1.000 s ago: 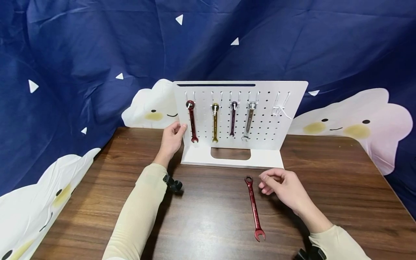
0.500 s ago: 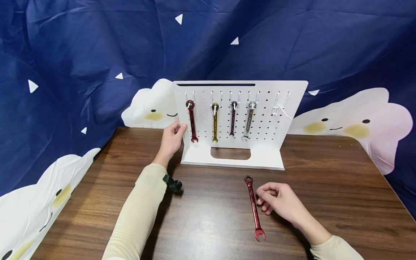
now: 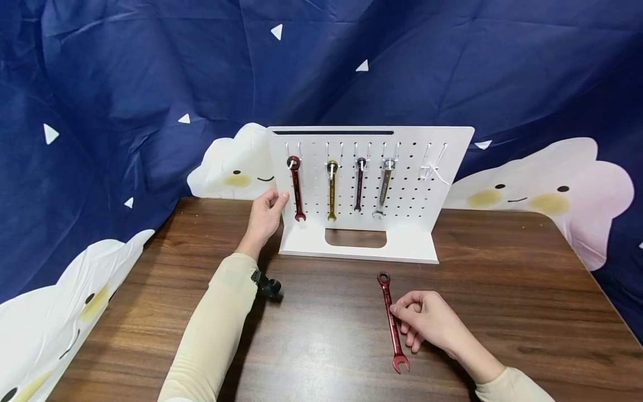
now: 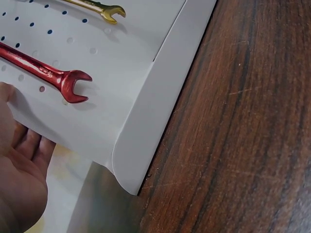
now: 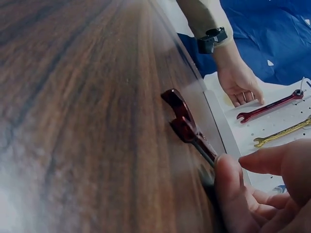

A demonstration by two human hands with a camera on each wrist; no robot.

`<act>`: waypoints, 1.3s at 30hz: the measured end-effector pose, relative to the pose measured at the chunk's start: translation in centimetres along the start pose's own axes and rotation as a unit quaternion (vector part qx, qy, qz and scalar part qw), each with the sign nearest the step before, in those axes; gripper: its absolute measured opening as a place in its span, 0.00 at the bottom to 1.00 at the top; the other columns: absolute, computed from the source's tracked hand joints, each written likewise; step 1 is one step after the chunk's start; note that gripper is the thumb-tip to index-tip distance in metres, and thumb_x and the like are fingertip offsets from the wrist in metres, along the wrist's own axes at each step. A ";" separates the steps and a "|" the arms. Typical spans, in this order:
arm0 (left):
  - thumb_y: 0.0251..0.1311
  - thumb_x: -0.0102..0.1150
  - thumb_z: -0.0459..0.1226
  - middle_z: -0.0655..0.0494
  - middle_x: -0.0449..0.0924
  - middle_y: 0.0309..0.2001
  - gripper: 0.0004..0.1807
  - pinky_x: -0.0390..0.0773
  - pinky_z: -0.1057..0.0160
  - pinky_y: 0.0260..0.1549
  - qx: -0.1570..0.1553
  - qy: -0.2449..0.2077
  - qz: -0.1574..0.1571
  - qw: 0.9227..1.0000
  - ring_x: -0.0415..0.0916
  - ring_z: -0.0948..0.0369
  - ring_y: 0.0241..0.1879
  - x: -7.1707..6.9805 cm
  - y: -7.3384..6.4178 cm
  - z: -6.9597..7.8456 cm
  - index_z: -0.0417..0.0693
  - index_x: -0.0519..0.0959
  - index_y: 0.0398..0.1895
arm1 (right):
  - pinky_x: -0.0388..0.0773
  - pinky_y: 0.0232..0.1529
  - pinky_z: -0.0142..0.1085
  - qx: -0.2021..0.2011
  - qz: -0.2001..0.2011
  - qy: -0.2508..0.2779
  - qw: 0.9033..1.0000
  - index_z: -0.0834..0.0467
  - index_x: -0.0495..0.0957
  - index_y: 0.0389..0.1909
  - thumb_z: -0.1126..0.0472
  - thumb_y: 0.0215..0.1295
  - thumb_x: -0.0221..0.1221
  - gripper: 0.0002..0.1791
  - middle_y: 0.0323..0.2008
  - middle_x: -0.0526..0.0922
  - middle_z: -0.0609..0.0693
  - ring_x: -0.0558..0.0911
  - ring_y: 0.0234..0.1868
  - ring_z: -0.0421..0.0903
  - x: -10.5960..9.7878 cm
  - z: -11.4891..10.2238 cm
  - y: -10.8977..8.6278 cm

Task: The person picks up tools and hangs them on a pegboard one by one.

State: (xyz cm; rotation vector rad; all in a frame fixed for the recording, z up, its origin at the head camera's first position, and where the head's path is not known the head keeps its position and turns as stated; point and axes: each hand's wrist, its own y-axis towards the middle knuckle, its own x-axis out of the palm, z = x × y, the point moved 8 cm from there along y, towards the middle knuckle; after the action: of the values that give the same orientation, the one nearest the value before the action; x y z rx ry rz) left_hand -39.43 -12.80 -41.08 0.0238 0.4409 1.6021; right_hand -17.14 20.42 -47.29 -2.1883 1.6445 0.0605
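My left hand (image 3: 265, 215) grips the left edge of a white pegboard (image 3: 402, 134), thumb on the front; in the left wrist view the fingers (image 4: 31, 143) reach behind it. A red combination wrench (image 3: 393, 329) lies on the table before the board, open end toward me. My right hand (image 3: 432, 321) is at its shaft, fingertips at the right side. In the right wrist view the thumb (image 5: 227, 170) meets the wrench (image 5: 187, 124), with a gap between thumb and index fingertip. On the board hang a red wrench (image 3: 297, 192), a gold one (image 3: 332, 192), a purple one (image 3: 359, 187) and a silver one (image 3: 385, 187).
At the board's right end, a white hook (image 3: 433, 170) carries no wrench. The board's base (image 3: 306, 243) rests on the wooden table (image 3: 311, 312). A blue curtain (image 3: 321, 67) with cloud prints hangs behind.
My right hand has moved down and left, from beside the wrench's ring end to its shaft. The wrench has stayed in place, and my left hand still holds the board's edge.
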 end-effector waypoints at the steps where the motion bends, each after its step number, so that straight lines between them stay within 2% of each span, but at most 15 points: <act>1: 0.80 0.60 0.40 0.61 0.71 0.21 0.18 0.64 0.67 0.29 -0.001 -0.002 0.000 1.000 0.64 0.66 0.26 0.0 0.0 0.0 0.30 0.83 0.40 | 0.84 0.19 0.47 0.002 0.006 -0.010 1.000 0.72 0.80 0.46 0.61 0.75 0.64 0.15 0.20 0.79 0.51 0.81 0.15 0.41 0.0 0.0 0.0; 5: 0.80 0.60 0.41 0.64 0.70 0.20 0.18 0.63 0.67 0.29 -0.004 -0.004 0.000 1.000 0.63 0.67 0.26 0.0 0.0 -0.3 0.31 0.82 0.40 | 0.83 0.17 0.47 0.010 0.039 -0.071 0.997 0.68 0.81 0.40 0.60 0.71 0.69 0.13 0.17 0.79 0.51 0.80 0.11 0.40 0.1 -0.3 0.0; 9: 0.80 0.60 0.41 0.67 0.68 0.20 0.18 0.63 0.67 0.29 -0.008 -0.003 -0.001 1.000 0.63 0.66 0.26 -0.1 -0.1 -0.3 0.31 0.82 0.40 | 0.82 0.15 0.44 0.023 0.078 -0.133 0.988 0.63 0.80 0.34 0.60 0.67 0.72 0.12 0.13 0.78 0.50 0.78 0.08 0.39 0.2 -0.7 0.0; 12: 0.80 0.59 0.40 0.59 0.72 0.21 0.17 0.64 0.67 0.30 -0.009 -0.004 -0.001 1.000 0.64 0.66 0.26 -0.1 -0.1 -0.2 0.31 0.83 0.41 | 0.81 0.14 0.42 0.022 0.095 -0.167 0.981 0.60 0.80 0.29 0.61 0.65 0.70 0.10 0.09 0.77 0.48 0.77 0.07 0.39 0.4 -1.2 0.1; 15: 0.81 0.59 0.40 0.49 0.75 0.24 0.16 0.65 0.68 0.31 -0.009 -0.003 -0.001 1.000 0.65 0.66 0.27 -0.2 0.0 -0.2 0.31 0.84 0.42 | 0.80 0.12 0.41 0.014 0.096 -0.181 0.979 0.58 0.79 0.25 0.64 0.63 0.67 0.09 0.08 0.77 0.47 0.76 0.06 0.38 0.5 -1.4 0.2; 17: 0.80 0.59 0.40 0.49 0.77 0.24 0.16 0.66 0.68 0.32 -0.009 -0.006 -0.001 1.000 0.66 0.66 0.28 -0.2 0.0 -0.2 0.31 0.84 0.43 | 0.79 0.11 0.41 0.004 0.083 -0.176 0.981 0.58 0.79 0.24 0.64 0.61 0.66 0.08 0.07 0.76 0.46 0.76 0.06 0.37 0.5 -1.2 0.3; 22: 0.80 0.59 0.40 0.63 0.73 0.21 0.17 0.65 0.67 0.31 -0.006 -0.009 -0.003 1.000 0.65 0.66 0.27 0.0 0.0 -0.2 0.31 0.84 0.42 | 0.76 0.09 0.39 -0.010 0.020 -0.130 0.991 0.61 0.77 0.26 0.66 0.64 0.63 0.08 0.06 0.73 0.44 0.73 0.05 0.36 0.5 -0.6 0.6; 25: 0.80 0.59 0.40 0.63 0.69 0.20 0.17 0.63 0.67 0.30 -0.003 -0.002 -0.003 1.000 0.63 0.65 0.26 0.0 0.0 -0.1 0.31 0.83 0.41 | 0.75 0.09 0.38 -0.014 -0.012 -0.096 0.995 0.64 0.79 0.29 0.65 0.69 0.63 0.09 0.08 0.74 0.45 0.72 0.06 0.36 0.4 -0.3 0.7; 27: 0.80 0.59 0.40 0.58 0.72 0.21 0.16 0.64 0.67 0.30 -0.003 -0.002 -0.003 1.000 0.63 0.65 0.26 0.1 0.0 0.0 0.32 0.83 0.41 | 0.74 0.09 0.38 -0.019 -0.025 -0.079 0.996 0.66 0.81 0.32 0.64 0.72 0.64 0.10 0.10 0.75 0.46 0.73 0.07 0.36 0.3 -0.3 0.7; 32: 0.80 0.59 0.39 0.41 0.76 0.27 0.16 0.65 0.67 0.32 -0.006 -0.006 0.000 1.000 0.65 0.65 0.28 0.1 0.1 0.0 0.32 0.84 0.42 | 0.71 0.08 0.35 -0.030 -0.036 -0.053 0.997 0.68 0.83 0.36 0.62 0.74 0.65 0.11 0.12 0.75 0.48 0.72 0.08 0.36 0.0 -0.4 0.4; 33: 0.80 0.59 0.39 0.40 0.76 0.27 0.16 0.65 0.67 0.32 -0.006 -0.007 0.001 1.000 0.65 0.65 0.28 0.1 0.1 0.0 0.32 0.84 0.42 | 0.70 0.08 0.34 -0.031 -0.034 -0.051 0.998 0.68 0.83 0.36 0.61 0.74 0.65 0.12 0.12 0.75 0.48 0.71 0.09 0.36 0.0 -0.4 0.4; 39: 0.80 0.60 0.40 0.51 0.74 0.23 0.16 0.65 0.67 0.30 -0.007 -0.006 0.002 1.000 0.64 0.66 0.26 0.0 0.0 -0.2 0.32 0.84 0.41 | 0.65 0.11 0.28 -0.030 -0.010 -0.050 0.998 0.67 0.85 0.37 0.60 0.74 0.66 0.12 0.14 0.74 0.47 0.68 0.11 0.35 -0.4 -0.7 0.3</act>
State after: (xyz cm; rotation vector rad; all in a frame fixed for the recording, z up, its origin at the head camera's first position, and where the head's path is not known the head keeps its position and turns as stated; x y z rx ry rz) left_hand -39.50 -12.88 -41.22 0.0244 0.4215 1.6084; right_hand -17.64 20.48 -46.67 -2.2085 1.5846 0.2142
